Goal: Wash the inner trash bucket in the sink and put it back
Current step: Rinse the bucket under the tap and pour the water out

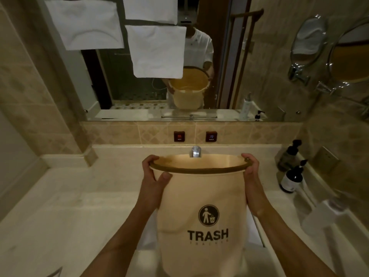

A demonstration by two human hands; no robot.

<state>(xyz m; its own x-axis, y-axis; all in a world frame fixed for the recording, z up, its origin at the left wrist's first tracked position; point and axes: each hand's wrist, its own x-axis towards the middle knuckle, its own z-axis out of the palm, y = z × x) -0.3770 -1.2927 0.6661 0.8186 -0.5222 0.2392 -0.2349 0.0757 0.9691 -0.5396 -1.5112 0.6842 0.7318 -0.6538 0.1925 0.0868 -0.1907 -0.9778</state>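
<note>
A beige plastic trash bucket (pixel 201 198) with a dark rim and the word TRASH on its side hangs upright over the sink (pixel 253 230), which it mostly hides. My left hand (pixel 154 178) grips the rim on the left, fingers curled inside and thumb pressed on the outer wall. My right hand (pixel 252 172) grips the rim on the right in the same way. The chrome faucet spout (pixel 195 151) shows just behind the bucket's far rim. No water is seen running. The mirror reflects the bucket (pixel 188 86) held in both hands.
Pale stone counter (pixel 60 216) spreads left of the sink. Two dark pump bottles (pixel 292 176) stand at the right, with a blurred clear bottle (pixel 327 214) nearer. Red hot and cold buttons (pixel 179 136) sit in the tiled backsplash. White papers (pixel 155 50) cover part of the mirror.
</note>
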